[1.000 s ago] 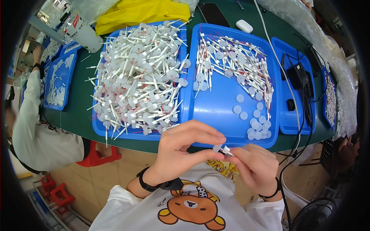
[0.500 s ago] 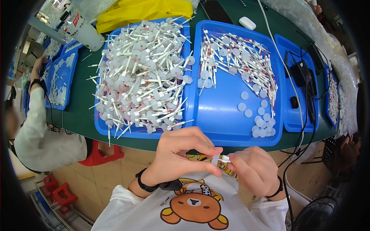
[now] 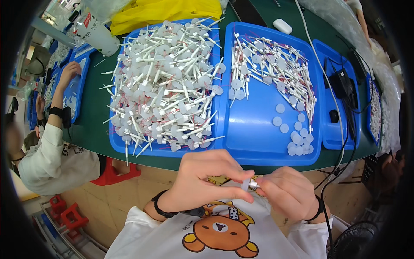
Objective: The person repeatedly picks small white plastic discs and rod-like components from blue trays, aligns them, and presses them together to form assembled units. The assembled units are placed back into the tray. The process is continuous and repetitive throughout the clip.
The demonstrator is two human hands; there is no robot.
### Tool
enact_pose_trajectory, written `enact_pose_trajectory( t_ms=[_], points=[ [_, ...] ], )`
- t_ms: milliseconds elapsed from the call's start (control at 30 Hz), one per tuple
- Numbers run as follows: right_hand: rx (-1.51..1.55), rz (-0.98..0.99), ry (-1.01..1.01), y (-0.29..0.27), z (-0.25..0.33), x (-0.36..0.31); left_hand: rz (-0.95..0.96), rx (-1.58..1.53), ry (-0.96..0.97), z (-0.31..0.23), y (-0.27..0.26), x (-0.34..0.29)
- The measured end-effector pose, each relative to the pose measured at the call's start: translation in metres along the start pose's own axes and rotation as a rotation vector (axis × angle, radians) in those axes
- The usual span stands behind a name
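Observation:
In front of my chest, my left hand (image 3: 207,176) is closed, pinching a translucent white disc (image 3: 246,184) on edge between thumb and fingers. My right hand (image 3: 291,192) is closed on a small white plastic piece with a blocky end (image 3: 253,184), the rest of it hidden by my fingers. That blocky end is at the disc's face; I cannot tell whether it goes through. Beyond my hands, a blue tray (image 3: 254,144) holds loose discs (image 3: 300,142) and white sticks with red wires (image 3: 297,77).
To its left, another blue tray (image 3: 113,140) is heaped with sticks fitted with discs. A third tray (image 3: 340,139) holds a black adapter (image 3: 341,84) and cables. A cup (image 3: 97,36), yellow bag (image 3: 168,13) and white case (image 3: 282,26) stand behind. A co-worker's hand (image 3: 70,71) is at left.
The white piece's blocky end has come closer to the disc, with less of it showing. My view has shifted slightly. The co-worker's arm at left has moved over their tray.

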State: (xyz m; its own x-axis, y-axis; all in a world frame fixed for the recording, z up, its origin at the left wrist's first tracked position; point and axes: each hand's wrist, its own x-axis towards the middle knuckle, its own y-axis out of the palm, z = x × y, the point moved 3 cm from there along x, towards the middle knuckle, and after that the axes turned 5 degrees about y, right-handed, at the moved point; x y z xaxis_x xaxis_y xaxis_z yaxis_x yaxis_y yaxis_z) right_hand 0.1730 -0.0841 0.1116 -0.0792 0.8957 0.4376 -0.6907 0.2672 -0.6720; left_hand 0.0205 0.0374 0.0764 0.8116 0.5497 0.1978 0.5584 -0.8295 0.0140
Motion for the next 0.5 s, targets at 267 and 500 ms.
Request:
enact_pose_trajectory(
  t_ms=[267, 500],
  points=[
    [0.263, 0.161, 0.505, 0.017, -0.006, -0.004, -0.099, 0.3, 0.087, 0.0, -0.005, -0.017],
    [-0.006, -0.134, 0.518, 0.007, -0.007, -0.002, -0.587, 1.002, 0.066, -0.016, -0.064, -0.053]
  ],
)
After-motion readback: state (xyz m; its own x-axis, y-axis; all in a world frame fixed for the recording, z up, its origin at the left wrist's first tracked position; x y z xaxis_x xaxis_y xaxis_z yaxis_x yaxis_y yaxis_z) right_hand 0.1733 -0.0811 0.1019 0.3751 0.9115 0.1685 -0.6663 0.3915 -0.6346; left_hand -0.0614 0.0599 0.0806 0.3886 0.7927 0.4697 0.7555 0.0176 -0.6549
